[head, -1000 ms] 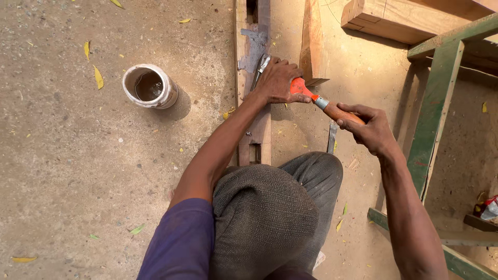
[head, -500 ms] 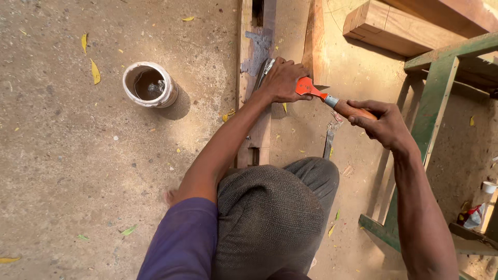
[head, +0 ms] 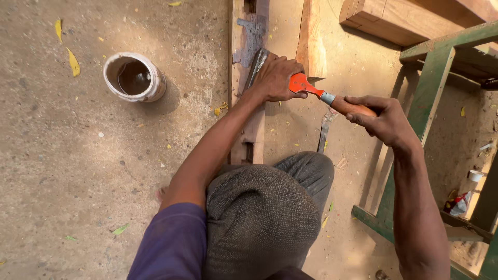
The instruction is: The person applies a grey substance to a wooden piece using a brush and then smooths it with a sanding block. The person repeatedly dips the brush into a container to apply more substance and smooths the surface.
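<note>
My left hand (head: 277, 78) is closed around a grey metal tool (head: 258, 63) and rests on a long wooden plank (head: 239, 78) lying on the ground. That plank carries a grey smear of filler (head: 254, 31) just beyond the hand. My right hand (head: 384, 119) grips the wooden handle of a scraper with an orange blade (head: 301, 83). The blade's tip touches the fingers of my left hand. My bent knee in grey cloth (head: 259, 218) fills the lower middle.
A white tub of dark paste (head: 135, 78) stands on the concrete to the left. A second plank (head: 311, 36) lies on edge beside the first. A green wooden frame (head: 436, 78) and a thick timber block (head: 394, 21) are at right. A thin metal strip (head: 324, 132) lies on the ground.
The orange blade has stayed against my left hand. My right hand has shifted slightly to the right and the view has drifted a little.
</note>
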